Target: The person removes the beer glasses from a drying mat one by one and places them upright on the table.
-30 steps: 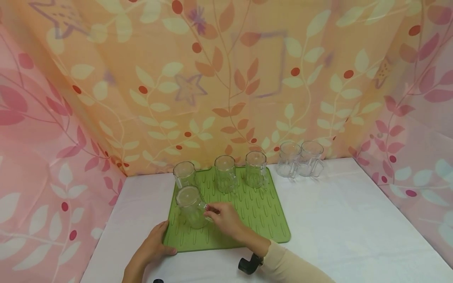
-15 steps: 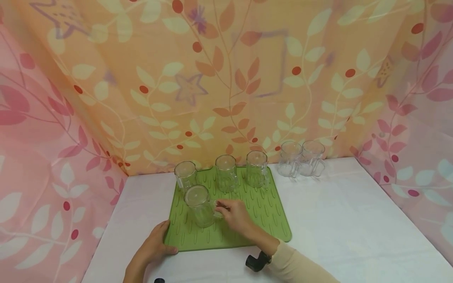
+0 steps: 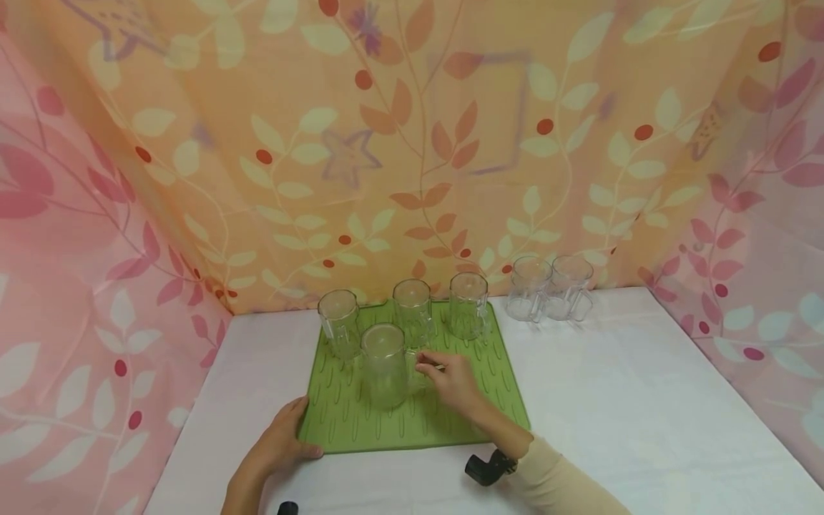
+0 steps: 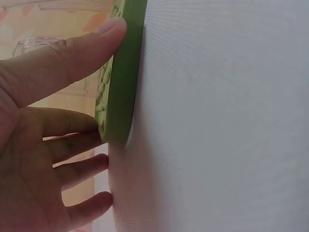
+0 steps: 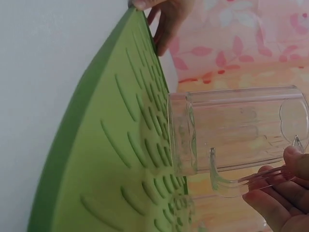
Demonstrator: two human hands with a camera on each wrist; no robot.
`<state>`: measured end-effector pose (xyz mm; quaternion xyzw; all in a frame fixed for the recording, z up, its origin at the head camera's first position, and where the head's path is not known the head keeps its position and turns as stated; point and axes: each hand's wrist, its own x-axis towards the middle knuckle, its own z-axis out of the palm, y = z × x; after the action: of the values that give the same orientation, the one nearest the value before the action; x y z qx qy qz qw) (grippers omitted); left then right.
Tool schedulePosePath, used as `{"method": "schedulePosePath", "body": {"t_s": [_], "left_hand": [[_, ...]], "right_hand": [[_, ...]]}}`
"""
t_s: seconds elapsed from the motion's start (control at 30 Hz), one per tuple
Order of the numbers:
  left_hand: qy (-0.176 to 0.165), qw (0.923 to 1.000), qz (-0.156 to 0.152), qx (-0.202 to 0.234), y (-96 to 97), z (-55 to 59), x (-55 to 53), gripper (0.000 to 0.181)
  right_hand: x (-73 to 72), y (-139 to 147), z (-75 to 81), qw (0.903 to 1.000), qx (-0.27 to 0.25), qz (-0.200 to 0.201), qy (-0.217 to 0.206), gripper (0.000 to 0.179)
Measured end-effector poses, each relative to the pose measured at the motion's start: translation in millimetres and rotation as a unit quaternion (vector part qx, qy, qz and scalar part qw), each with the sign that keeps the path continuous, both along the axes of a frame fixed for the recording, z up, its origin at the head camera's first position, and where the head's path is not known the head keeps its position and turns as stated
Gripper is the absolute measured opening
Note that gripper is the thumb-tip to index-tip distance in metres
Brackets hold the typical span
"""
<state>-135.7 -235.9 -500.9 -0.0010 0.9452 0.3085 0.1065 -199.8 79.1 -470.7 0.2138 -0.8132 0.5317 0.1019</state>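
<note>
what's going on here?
A person's right-hand grip has a clear mug by its handle, over the middle-left of a green mat; I can't tell whether the mug is touching down. Their left-hand grip rests against the mat's near left corner. Three more mugs stand toward the mat's back edge, and two others stand on the white table, off to the right of the mat.

No legible text, label, brand, number or sign anywhere in view.
</note>
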Motion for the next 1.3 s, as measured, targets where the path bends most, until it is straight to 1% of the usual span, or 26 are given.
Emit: {"method": "schedulePosePath", "body": {"t_s": [0.2,0.33,0.43,0.53,0.7,0.9,1.1,1.3], "left_hand": [[-0.013,0.9999,0.006,0.001,0.5,-0.3,-1.6,0.112],[-0.015,0.9998,0.011,-0.002,0.9,-0.3,-3.2,0.113],[-0.015,0.9998,0.012,-0.002,1.5,0.2,-4.0,0.113],[-0.018,0.9997,0.013,-0.001,2.0,1.0,-3.7,0.113],[-0.02,0.9997,0.015,0.002,2.0,1.9,-2.4,0.114],[-0.019,0.9997,0.015,0.004,1.0,1.1,-0.7,0.113],[-0.012,0.9998,0.012,0.007,-0.3,0.3,0.3,0.112],[-0.014,0.9998,0.013,0.004,-0.2,-0.5,-0.3,0.112]], "right_hand": [[-2.2,15.8,9.1,0.9998,-0.011,-0.017,0.006,0.018],[-2.8,25.5,17.4,0.9991,-0.013,-0.034,0.021,0.018],[-2.0,33.4,24.6,0.9987,-0.004,-0.043,0.027,0.018],[0.3,42.4,32.4,0.9986,0.003,-0.046,0.024,0.019],[3.1,58.1,42.1,0.9977,0.013,-0.061,0.028,0.024],[5.4,76.3,48.0,0.9966,0.005,-0.08,0.019,0.024],[7.5,88.5,54.5,0.9952,0.002,-0.094,0.028,0.021],[7.0,96.5,53.8,0.9941,0.0,-0.106,0.023,0.022]]}}
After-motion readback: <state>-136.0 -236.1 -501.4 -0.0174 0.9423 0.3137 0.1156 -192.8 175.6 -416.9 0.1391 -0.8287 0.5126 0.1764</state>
